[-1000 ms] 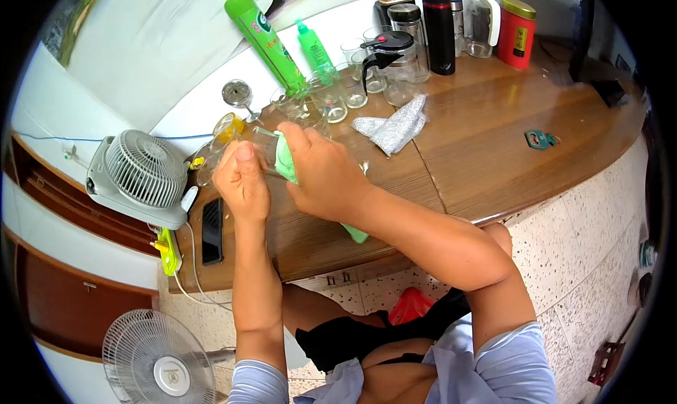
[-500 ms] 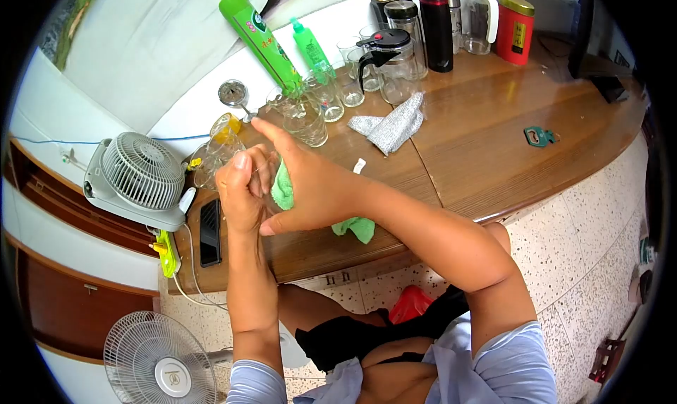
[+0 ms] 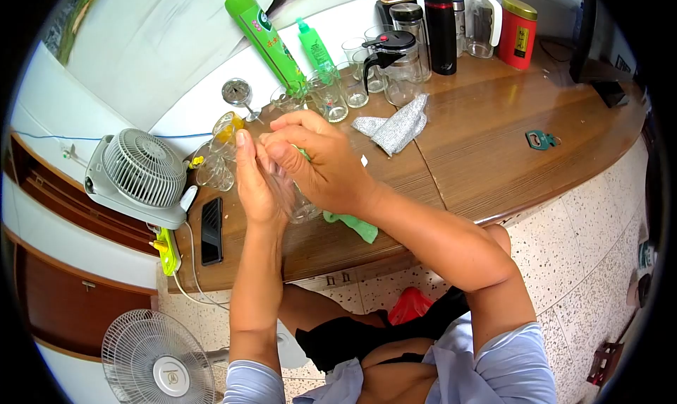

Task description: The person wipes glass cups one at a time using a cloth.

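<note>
A clear drinking glass (image 3: 303, 210) is held above the near part of the table, partly hidden by my hands. My left hand (image 3: 259, 187) is closed around its left side, thumb pointing up. Fingers bent, my right hand (image 3: 326, 160) presses a green cloth against the glass from the right; only slivers of that cloth show between the fingers. More of the green cloth (image 3: 356, 227) lies below my right wrist by the table edge. Just behind my hands stand several clear glasses (image 3: 331, 106).
A wooden table (image 3: 479, 157) carries a grey cloth (image 3: 395, 127), a black-lidded glass pot (image 3: 402, 79), a black flask (image 3: 438, 37), a red tin (image 3: 517, 40) and a bottle opener (image 3: 541, 139). A phone (image 3: 211, 231) and small fan (image 3: 141, 171) are left; a green spray can (image 3: 266, 40) leans behind.
My right hand has turned over the glass, its fingers curling where they were spread before. The thumb has moved up, and the glass has tilted so its lower end shows near my right wrist.
</note>
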`<state>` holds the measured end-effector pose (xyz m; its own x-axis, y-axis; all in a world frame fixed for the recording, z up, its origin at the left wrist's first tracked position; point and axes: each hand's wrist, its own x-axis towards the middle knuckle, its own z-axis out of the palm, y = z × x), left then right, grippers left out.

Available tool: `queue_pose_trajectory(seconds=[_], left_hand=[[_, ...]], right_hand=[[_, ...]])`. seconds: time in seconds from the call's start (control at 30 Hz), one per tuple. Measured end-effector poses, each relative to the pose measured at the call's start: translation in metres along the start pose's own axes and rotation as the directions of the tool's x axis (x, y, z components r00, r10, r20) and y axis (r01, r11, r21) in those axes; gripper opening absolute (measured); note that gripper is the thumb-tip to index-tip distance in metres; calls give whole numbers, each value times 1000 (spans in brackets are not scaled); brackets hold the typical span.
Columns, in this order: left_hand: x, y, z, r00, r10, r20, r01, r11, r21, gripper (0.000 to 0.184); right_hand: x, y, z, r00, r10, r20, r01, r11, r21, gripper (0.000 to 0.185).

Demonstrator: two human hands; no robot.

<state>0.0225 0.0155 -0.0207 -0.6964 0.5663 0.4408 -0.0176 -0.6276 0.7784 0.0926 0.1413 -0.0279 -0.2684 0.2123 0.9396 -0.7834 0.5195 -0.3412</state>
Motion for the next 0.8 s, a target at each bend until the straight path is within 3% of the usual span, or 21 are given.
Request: queue_pose_trajectory(seconds=[0.07,0.1,0.23,0.37,0.43,0.5,0.6,0.67,0.7,0.77,0.8], left_hand=[[0,-1,11,986,52,-159,-22,982,188,50],[1,-2,8,983,86,-164,-33,953,302,54],[-3,1,22,958,64,-279,74,886,458,66],[-9,-17,24,1000,20,-22,-6,869,495,64],[-15,-17,28,995,-51,81,-9,794,608,69],[-16,-12,29,981,-190,38,140,831,539,80],[-16,2,24,901,-427,79,386,870,308,87],[-16,1,25,853,-512,97,497,856,144,93],[-16,3,24,835,-532,140,520,846,114,93],[-15,9,21,794,-563,229,566,822,60,93],[-15,10,25,811,-560,173,550,829,106,92]], right_hand=[[0,-7,-1,995,95,-37,-96,995,-15,27],[0,-9,-1,988,141,-54,-143,990,-21,27],[2,-8,-2,988,101,-115,-124,967,-222,26],[11,0,-16,986,43,-161,-99,928,-359,29],[14,-1,-22,986,45,-163,-104,922,-373,32],[15,-2,-22,983,63,-170,-116,938,-327,37],[18,-6,-24,950,292,-108,-307,937,-166,36],[18,0,-17,966,225,-129,-231,972,-36,34],[18,2,-16,970,193,-144,-191,981,28,33],[17,0,-20,959,280,-35,-276,956,97,32],[17,-3,-22,948,319,21,-319,939,129,32]])
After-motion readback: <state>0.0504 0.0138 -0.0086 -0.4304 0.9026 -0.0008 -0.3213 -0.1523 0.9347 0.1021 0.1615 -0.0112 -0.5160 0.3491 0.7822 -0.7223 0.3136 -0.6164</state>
